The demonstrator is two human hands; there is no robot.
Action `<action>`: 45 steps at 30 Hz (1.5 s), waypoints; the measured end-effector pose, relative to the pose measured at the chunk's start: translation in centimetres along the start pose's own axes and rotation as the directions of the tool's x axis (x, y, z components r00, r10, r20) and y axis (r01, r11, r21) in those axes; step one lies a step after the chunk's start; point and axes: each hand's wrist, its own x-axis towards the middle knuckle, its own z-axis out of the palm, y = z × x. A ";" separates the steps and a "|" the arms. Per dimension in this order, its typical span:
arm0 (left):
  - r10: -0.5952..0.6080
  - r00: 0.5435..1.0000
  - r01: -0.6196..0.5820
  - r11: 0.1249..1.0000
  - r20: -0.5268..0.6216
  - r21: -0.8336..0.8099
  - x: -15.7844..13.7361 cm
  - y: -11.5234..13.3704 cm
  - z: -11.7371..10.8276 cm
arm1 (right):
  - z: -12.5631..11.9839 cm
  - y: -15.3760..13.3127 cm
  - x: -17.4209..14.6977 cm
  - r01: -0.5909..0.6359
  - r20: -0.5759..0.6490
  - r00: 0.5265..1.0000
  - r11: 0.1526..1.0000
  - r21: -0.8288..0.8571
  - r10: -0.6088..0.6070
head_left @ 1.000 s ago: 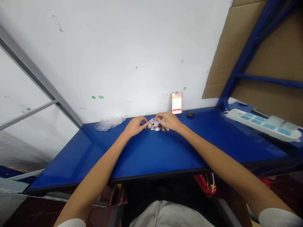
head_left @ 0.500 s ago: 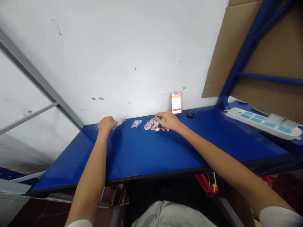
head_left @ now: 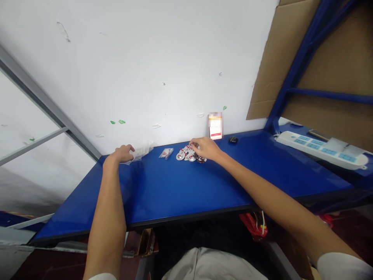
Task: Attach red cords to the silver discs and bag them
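Note:
My left hand (head_left: 121, 153) reaches to the back left of the blue table, palm down. Its fingers stretch to the right over clear plastic bags (head_left: 142, 151) and touch their left end. My right hand (head_left: 205, 147) is at a small pile of shiny silver discs with red cords (head_left: 190, 156). The thumb and fingertips pinch at the top of the pile, on what looks like one disc's cord; the hand partly covers this spot. Between the hands lies a small clear packet (head_left: 166, 153) with a disc inside.
A phone (head_left: 216, 126) with a lit screen leans against the white wall behind the pile. A small black case (head_left: 233, 140) sits right of it. At the far right is a white power strip (head_left: 320, 149), beside a blue metal frame (head_left: 291, 74) backed by cardboard.
My left hand has shifted left and its fingers have straightened, uncovering more of the plastic bags. My right hand stays at the disc pile. The view has moved slightly.

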 end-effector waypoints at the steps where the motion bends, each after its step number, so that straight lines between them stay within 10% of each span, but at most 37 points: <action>1: 0.008 0.998 -0.008 1.000 0.058 0.001 0.0 -0.2 0.0 | 0.1 0.0 0.0 0.004 0.002 1.000 1.000 0.001 -0.004; 15: -0.044 0.988 0.036 0.998 0.151 0.058 -0.6 -0.8 -1.4 | 0.3 0.2 0.0 0.034 -0.009 0.999 0.999 -0.002 -0.034; 24: -0.088 0.963 0.062 0.992 -0.253 -0.109 -1.4 -0.2 -1.7 | 0.4 -0.1 0.0 0.033 -0.001 0.999 0.999 -0.025 -0.033; 32: -0.127 0.956 0.086 0.983 -0.264 -0.163 -1.9 0.8 -1.2 | 0.5 -0.4 -0.1 0.030 0.015 0.999 0.998 -0.048 -0.029; 40: -0.299 0.819 0.181 0.945 -0.490 -0.273 -2.7 0.9 -2.2 | 0.3 -0.6 -0.1 0.024 0.029 0.999 0.999 -0.046 -0.023; 45: -0.350 0.625 -0.053 0.872 -0.698 -0.486 -2.9 2.8 -3.1 | 0.0 0.3 0.3 0.021 -0.046 0.999 0.998 -0.056 -0.024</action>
